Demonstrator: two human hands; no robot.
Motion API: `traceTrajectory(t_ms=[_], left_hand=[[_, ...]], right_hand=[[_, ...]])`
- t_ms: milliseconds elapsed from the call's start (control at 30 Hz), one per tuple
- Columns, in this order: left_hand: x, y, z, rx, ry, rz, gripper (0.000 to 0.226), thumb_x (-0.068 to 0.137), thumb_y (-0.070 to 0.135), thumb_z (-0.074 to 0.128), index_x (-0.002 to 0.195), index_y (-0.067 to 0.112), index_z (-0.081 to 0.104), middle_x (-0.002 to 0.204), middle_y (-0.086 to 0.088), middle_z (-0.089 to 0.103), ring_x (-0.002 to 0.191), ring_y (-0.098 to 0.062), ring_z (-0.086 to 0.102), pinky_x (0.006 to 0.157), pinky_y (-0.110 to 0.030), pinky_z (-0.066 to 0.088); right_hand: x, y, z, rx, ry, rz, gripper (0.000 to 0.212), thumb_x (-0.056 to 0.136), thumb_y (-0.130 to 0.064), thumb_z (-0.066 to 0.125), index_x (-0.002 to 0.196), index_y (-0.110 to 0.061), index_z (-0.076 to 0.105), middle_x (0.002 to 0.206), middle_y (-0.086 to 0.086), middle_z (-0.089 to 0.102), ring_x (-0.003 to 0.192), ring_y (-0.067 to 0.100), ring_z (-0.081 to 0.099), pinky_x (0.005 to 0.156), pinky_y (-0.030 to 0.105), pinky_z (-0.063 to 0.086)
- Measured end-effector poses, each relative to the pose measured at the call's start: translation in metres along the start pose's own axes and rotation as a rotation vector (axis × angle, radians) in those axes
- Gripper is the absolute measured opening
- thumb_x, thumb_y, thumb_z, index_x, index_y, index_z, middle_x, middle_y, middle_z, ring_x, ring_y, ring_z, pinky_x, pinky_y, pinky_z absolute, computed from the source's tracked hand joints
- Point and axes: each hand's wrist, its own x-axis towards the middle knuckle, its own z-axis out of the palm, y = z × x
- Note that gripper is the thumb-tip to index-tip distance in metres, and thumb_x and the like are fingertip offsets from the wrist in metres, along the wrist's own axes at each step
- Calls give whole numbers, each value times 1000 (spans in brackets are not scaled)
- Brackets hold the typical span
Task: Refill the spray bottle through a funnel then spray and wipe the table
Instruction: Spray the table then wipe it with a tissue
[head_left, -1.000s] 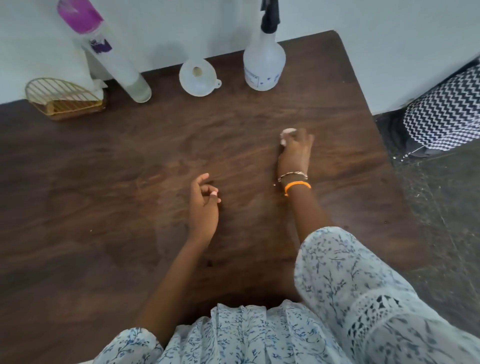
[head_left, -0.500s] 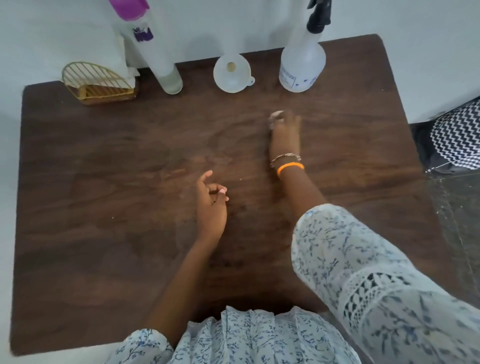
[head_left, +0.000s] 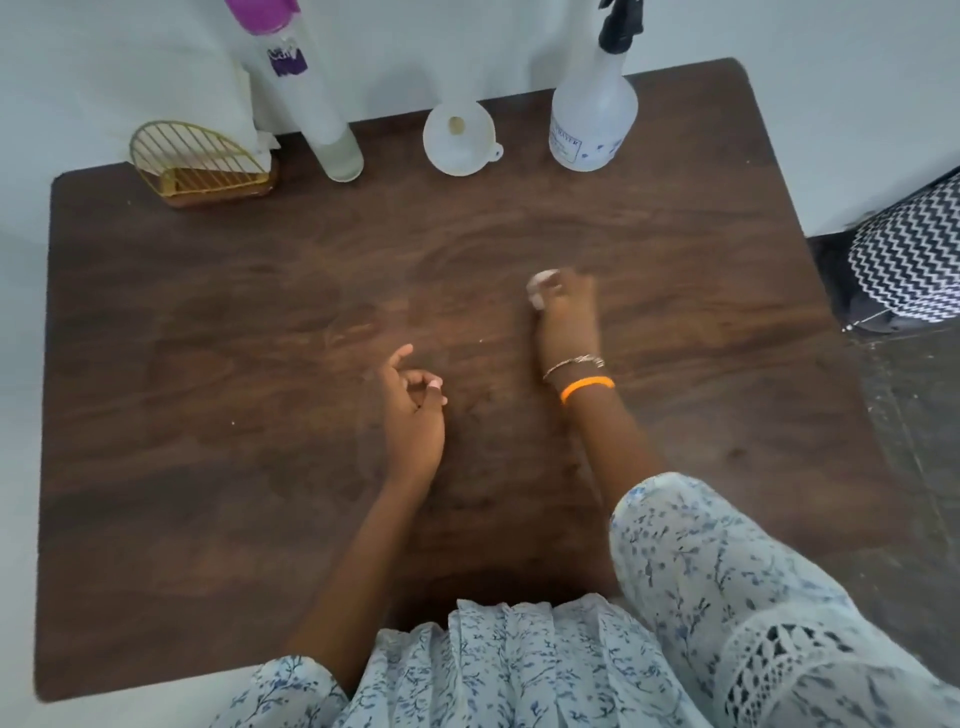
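Nearest to the camera, the left hand (head_left: 413, 415) rested on the brown table (head_left: 208, 415), its fingers loosely curled with the thumb near the fingertips, and it held nothing. A little farther, the right hand (head_left: 566, 322) was closed over a small white wad (head_left: 537, 291), which I took for a cloth or tissue, pressed on the wood. The hand was blurred, so the grip was not clear in detail. I judged that the wiping step was in progress, with the refill and the spraying probably done.

At the far edge, near the wall, stood four things in a row. From left to right they were a gold wire holder (head_left: 200, 163), a tall bottle (head_left: 317, 104) with a purple cap, a white funnel (head_left: 457, 137), and the spray bottle (head_left: 592, 124).

The risk I saw was that a wide stroke toward the far edge could bring the hand against the funnel or the spray bottle. The bottle is tall and narrow at the top, so a push could tip it. Also the wad was small, so parts of the table could stay unwiped.

The spray bottle stood upright, its long axis vertical, with the black trigger head on top. Which way the nozzle pointed I could not tell. The funnel sat with the wide mouth up and its small handle toward the spray bottle.
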Motion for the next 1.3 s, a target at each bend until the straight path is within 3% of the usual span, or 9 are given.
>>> traceTrajectory(t_ms=[167, 233, 433, 533, 800, 900, 1000, 1167, 1300], left_hand=[[-2, 2, -5, -8, -2, 60, 48, 88, -4, 50, 132, 11, 35, 86, 2, 53, 67, -6, 54, 66, -9, 44], [-5, 0, -5, 16, -37, 56, 46, 89, -3, 50, 130, 11, 37, 83, 5, 52, 63, -5, 54, 66, -9, 44], [-27, -7, 1, 35, -217, 61, 43, 91, -2, 48, 129, 15, 38, 82, 4, 51, 65, -6, 54, 67, -10, 46], [-36, -8, 1, 33, -284, 75, 43, 91, -2, 48, 129, 15, 38, 81, 4, 51, 61, 0, 53, 67, -10, 46], [-30, -7, -9, 6, -222, 84, 43, 89, -3, 48, 126, 17, 40, 82, 5, 52, 57, 2, 53, 65, -9, 43], [-29, -9, -15, 0, -215, 68, 44, 88, -3, 49, 126, 18, 40, 82, 5, 52, 62, -5, 54, 68, -13, 44], [-30, -11, -18, -4, -239, 63, 42, 89, -2, 48, 126, 17, 40, 82, 6, 52, 61, -2, 54, 67, -11, 44], [-32, -11, -21, -16, -280, 60, 40, 91, 0, 47, 125, 20, 39, 81, 6, 50, 63, -5, 53, 66, -11, 44], [-36, -10, -25, -4, -297, 53, 41, 91, 2, 48, 126, 20, 39, 83, 6, 51, 65, -6, 54, 68, -14, 43]], right_hand=[[-85, -52, 23, 56, -267, -534, 22, 77, -10, 48, 88, -7, 67, 96, 10, 64, 86, 23, 37, 52, 32, 49], [-81, -28, 6, 57, -214, -598, 21, 77, -12, 51, 85, -8, 70, 90, 7, 67, 85, 21, 40, 65, 33, 41], [-62, 101, -64, 4, 143, 289, 26, 78, 2, 47, 91, -2, 69, 101, 19, 65, 99, 40, 54, 84, 30, 37], [-78, 111, -72, -91, 123, 513, 30, 82, 4, 46, 103, -4, 65, 116, 19, 56, 111, 35, 48, 89, 33, 38], [-112, -34, -2, -49, -119, -142, 37, 83, 1, 46, 118, -1, 57, 122, 18, 56, 106, 35, 52, 80, 41, 53], [-130, -38, -4, 7, -255, -326, 28, 83, -11, 45, 106, -5, 61, 110, 12, 61, 95, 25, 44, 59, 41, 55], [-138, -6, -23, 44, -276, -404, 20, 80, -13, 52, 92, -8, 67, 94, 11, 66, 87, 26, 51, 64, 32, 51], [-112, 42, -61, 295, 24, 262, 17, 75, -3, 56, 79, -5, 73, 91, 15, 70, 88, 29, 64, 76, 14, 39], [-103, 56, -56, 147, 70, 411, 13, 77, 9, 56, 82, 9, 68, 102, 26, 61, 95, 35, 57, 74, 32, 44]])
